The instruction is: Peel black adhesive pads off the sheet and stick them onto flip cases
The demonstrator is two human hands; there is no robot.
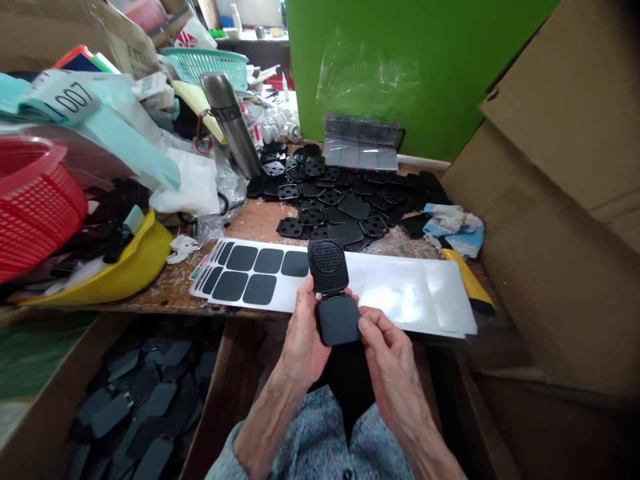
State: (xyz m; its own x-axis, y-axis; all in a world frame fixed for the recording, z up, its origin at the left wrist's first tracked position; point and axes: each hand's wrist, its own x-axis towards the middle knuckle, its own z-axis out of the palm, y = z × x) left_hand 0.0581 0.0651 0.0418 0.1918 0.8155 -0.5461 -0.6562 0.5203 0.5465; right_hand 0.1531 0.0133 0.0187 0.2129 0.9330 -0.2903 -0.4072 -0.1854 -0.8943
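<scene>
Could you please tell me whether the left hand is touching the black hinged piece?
Touching: the head view shows the left hand holding the black hinged piece, thumb against its left edge, fingers showing beyond its right side.

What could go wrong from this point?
The left hand holds the open black case near the front of the bench; a slip might drop it. The right hand touches its smooth lower half and might smudge it. The white sheet lies along the bench's front, where a bump might shift it.

Red basket [40, 200] (perforated), yellow basin [150, 257], metal flask [233, 127]
</scene>
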